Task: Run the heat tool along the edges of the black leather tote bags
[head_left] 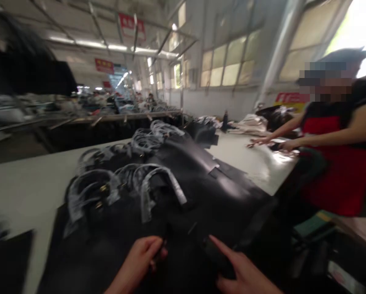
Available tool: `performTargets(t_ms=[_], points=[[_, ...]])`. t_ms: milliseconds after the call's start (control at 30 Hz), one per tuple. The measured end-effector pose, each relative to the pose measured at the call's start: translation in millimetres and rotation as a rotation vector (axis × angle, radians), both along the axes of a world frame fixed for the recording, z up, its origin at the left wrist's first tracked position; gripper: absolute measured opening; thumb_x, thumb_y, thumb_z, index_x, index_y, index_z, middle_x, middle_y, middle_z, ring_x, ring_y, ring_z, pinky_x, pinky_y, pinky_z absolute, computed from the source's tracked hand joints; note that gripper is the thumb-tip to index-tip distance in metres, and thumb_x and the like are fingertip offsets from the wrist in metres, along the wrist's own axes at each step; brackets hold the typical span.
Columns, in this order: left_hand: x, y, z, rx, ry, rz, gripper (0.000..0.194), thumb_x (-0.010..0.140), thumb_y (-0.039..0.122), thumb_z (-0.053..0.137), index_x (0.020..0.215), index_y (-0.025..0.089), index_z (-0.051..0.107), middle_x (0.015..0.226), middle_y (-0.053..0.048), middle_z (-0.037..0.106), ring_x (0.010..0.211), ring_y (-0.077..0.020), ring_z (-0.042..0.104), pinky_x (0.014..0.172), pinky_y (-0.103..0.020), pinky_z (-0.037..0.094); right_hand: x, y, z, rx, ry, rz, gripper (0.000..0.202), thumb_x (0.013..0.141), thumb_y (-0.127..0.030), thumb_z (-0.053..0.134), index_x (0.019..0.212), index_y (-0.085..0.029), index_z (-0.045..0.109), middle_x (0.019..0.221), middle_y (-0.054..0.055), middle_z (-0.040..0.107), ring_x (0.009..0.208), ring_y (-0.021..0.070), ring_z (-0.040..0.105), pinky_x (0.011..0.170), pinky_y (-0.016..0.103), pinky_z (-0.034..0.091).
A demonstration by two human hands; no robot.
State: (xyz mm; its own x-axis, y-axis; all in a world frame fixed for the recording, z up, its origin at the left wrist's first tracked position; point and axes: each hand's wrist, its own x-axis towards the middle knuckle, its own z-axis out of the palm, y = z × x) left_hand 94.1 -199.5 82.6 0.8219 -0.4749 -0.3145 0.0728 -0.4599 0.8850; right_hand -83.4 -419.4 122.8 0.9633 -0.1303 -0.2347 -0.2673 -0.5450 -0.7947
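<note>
My left hand [146, 252] is closed, thumb against fingers, on a small dark piece that I cannot make out against the black behind it. To its right, my right hand [238, 261] wraps round a dark hand tool [218, 254], with the index finger stretched along it. Its exact kind is lost in blur. Both hands are over black leather-like sheets [109, 249] spread on the table. Just beyond them lie curved bag handles [163, 171] in clear plastic wrap, some with gold-coloured metal fittings [103, 188].
The pale table [8, 175] runs away from me. More wrapped handles [149, 134] are heaped farther back. At the right, a co-worker in a red apron [329, 171] has both hands on the table. Dark material [26, 61] hangs at upper left, and a green object [313, 226] stands at lower right.
</note>
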Motion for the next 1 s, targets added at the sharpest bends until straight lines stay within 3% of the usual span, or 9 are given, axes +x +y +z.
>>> performTargets(t_ms=[67,133,267,433,633,733,833,933,1000], points=[[-20,11,-7.3,-0.24,0.254,-0.064,0.045,0.075,0.056,0.059,0.095,0.017,0.07,0.092,-0.01,0.07,0.074,-0.0191,0.064,0.054,-0.024,0.046,1,7,-10.1,0.131,0.047,0.009,0.08,0.074,-0.009,0.057,0.147,-0.023,0.03,0.086,-0.002,0.069,0.073,0.0167,0.064,0.063,0.024,0.05],[-33,6,-11.2,-0.466,0.399,-0.078,0.04,0.079,0.043,0.062,0.107,0.015,0.066,0.105,-0.012,0.067,0.084,-0.0169,0.062,0.059,-0.021,0.046,5,7,-11.7,0.254,0.102,0.012,0.08,0.073,-0.009,0.055,0.147,-0.022,0.03,0.08,-0.003,0.067,0.066,0.0145,0.06,0.057,0.021,0.047],[-45,-15,-10.3,-0.678,0.481,-0.069,0.038,0.079,0.02,0.061,0.117,0.018,0.064,0.112,-0.009,0.064,0.092,-0.0161,0.06,0.065,-0.019,0.047,8,6,-6.2,0.408,0.237,0.017,0.084,0.07,-0.008,0.053,0.148,-0.022,0.026,0.066,-0.007,0.059,0.05,0.0096,0.05,0.046,0.018,0.041],[-50,-22,-15.2,-0.768,0.545,-0.033,0.046,0.078,0.014,0.063,0.123,0.02,0.06,0.117,-0.009,0.062,0.087,-0.0151,0.06,0.067,-0.02,0.047,20,14,-4.3,0.489,0.283,0.041,0.083,0.069,-0.008,0.055,0.147,-0.021,0.028,0.064,-0.008,0.056,0.047,0.0072,0.046,0.044,0.017,0.04],[-51,-21,-26.0,-0.86,0.583,0.133,0.048,0.08,0.012,0.059,0.127,0.021,0.057,0.131,-0.009,0.054,0.104,-0.0196,0.056,0.076,-0.026,0.049,30,13,3.1,0.423,0.223,-0.017,0.079,0.073,-0.014,0.056,0.147,-0.02,0.028,0.065,-0.007,0.055,0.048,0.0084,0.047,0.046,0.019,0.042],[-53,-21,-25.7,-0.844,0.617,0.077,0.053,0.077,0.009,0.062,0.128,0.021,0.056,0.128,-0.009,0.057,0.095,-0.0168,0.058,0.074,-0.024,0.046,25,11,2.0,0.441,0.326,0.03,0.081,0.07,-0.011,0.057,0.146,-0.021,0.031,0.063,-0.007,0.054,0.046,0.0079,0.045,0.043,0.018,0.039],[-54,-21,-25.3,-0.846,0.626,0.022,0.06,0.072,0.006,0.065,0.129,0.021,0.056,0.125,-0.009,0.059,0.095,-0.0171,0.058,0.074,-0.023,0.044,26,15,0.3,0.451,0.294,0.027,0.081,0.071,-0.011,0.056,0.147,-0.023,0.03,0.065,-0.007,0.056,0.048,0.008,0.046,0.044,0.018,0.039],[-55,-22,-24.6,-0.88,0.631,0.077,0.061,0.069,0.004,0.063,0.127,0.021,0.057,0.124,-0.009,0.059,0.105,-0.0201,0.055,0.076,-0.024,0.044,29,18,1.7,0.412,0.234,-0.015,0.081,0.073,-0.013,0.056,0.148,-0.022,0.026,0.068,-0.006,0.057,0.05,0.0086,0.048,0.047,0.019,0.043],[-56,-21,-24.1,-0.879,0.66,0.102,0.062,0.068,0.002,0.059,0.127,0.021,0.058,0.115,-0.008,0.062,0.095,-0.0164,0.058,0.073,-0.022,0.043,29,17,2.6,0.393,0.273,0.003,0.083,0.071,-0.012,0.057,0.148,-0.022,0.028,0.067,-0.006,0.056,0.049,0.0083,0.046,0.045,0.018,0.042]])
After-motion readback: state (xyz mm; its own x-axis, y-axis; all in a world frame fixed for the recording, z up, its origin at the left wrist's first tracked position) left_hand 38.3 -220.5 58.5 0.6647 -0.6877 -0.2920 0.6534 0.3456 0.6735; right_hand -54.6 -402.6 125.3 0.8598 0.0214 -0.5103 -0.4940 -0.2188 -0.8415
